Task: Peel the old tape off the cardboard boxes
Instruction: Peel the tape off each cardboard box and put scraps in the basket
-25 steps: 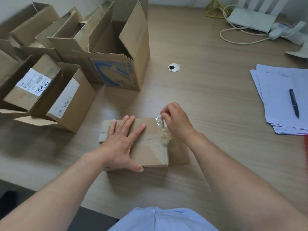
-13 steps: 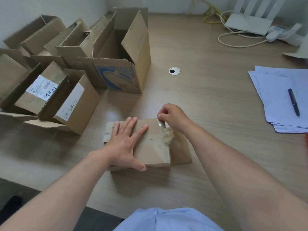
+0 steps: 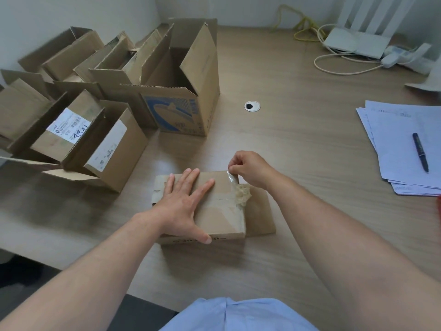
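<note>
One small closed box (image 3: 222, 218) sits near the desk's (image 3: 298, 151) front edge, and the left hand (image 3: 181, 206) lies flat on it, fingers spread and pressing, covering much of the lid. The right hand (image 3: 250, 168) pinches one clear tape strip (image 3: 232, 176) standing up from the box's far right corner, with one crumpled tape wad (image 3: 243, 193) just below it. At least five open boxes (image 3: 176, 115) crowd the left edge; by the right edge, one paper stack (image 3: 401, 139) carries one pen (image 3: 420, 152).
</note>
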`<state>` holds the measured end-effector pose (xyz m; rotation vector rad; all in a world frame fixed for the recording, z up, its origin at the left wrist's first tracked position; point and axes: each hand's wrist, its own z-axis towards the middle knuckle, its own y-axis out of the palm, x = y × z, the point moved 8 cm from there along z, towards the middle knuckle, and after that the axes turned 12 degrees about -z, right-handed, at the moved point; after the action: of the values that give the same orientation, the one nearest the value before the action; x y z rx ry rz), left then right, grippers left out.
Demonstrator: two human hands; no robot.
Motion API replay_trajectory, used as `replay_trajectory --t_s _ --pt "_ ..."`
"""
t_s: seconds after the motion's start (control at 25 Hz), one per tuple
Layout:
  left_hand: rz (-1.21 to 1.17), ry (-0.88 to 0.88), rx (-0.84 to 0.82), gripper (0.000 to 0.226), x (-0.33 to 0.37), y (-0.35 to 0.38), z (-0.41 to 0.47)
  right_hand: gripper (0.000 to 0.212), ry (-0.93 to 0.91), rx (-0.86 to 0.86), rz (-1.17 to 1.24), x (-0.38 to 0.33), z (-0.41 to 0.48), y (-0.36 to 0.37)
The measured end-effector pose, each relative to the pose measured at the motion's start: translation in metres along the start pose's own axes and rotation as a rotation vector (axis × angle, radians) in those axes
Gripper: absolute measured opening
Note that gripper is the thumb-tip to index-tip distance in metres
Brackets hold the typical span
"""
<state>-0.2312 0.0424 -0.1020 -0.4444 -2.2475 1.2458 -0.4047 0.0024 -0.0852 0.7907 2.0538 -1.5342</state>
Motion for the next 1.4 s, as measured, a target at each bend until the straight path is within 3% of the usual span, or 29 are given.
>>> replay_trajectory --t_s 0.12,0.2,0.48,0.64,0.8,0.88,1.12,1.4 --pt "-0.007 -0.011 -0.001 0.132 -0.002 0.001 0.002 0.013 -0.111 0.143 -0.219 -0.009 -0.005 -0.001" --pt "-0.003 -0.019 0.003 0.132 -0.004 0.001 0.004 0.015 -0.16 0.222 -0.239 -0.008 -0.013 -0.003" --pt "-0.007 -0.023 0.011 0.132 -0.005 0.002 0.008 0.02 -0.036 0.327 0.209 0.025 -0.038 -0.016" --pt "-0.005 -0.033 0.012 0.132 -0.007 0.002 0.008 0.021 -0.056 0.328 0.211 0.019 -0.041 -0.021" --pt "0.005 -0.032 0.018 0.132 -0.005 0.002 0.007 0.011 -0.065 0.455 0.19 0.025 -0.051 -0.036" --pt "0.008 -0.033 0.02 0.132 -0.005 0.001 0.008 0.021 -0.042 0.483 0.196 0.032 -0.059 -0.041" --pt "0.001 -0.033 0.03 0.133 -0.005 0.0 0.009 0.008 0.001 0.54 0.027 0.044 -0.109 -0.005" --pt "0.024 -0.03 0.057 0.133 -0.007 0.002 0.012 0.026 -0.233 0.653 -0.31 0.015 -0.159 0.037"
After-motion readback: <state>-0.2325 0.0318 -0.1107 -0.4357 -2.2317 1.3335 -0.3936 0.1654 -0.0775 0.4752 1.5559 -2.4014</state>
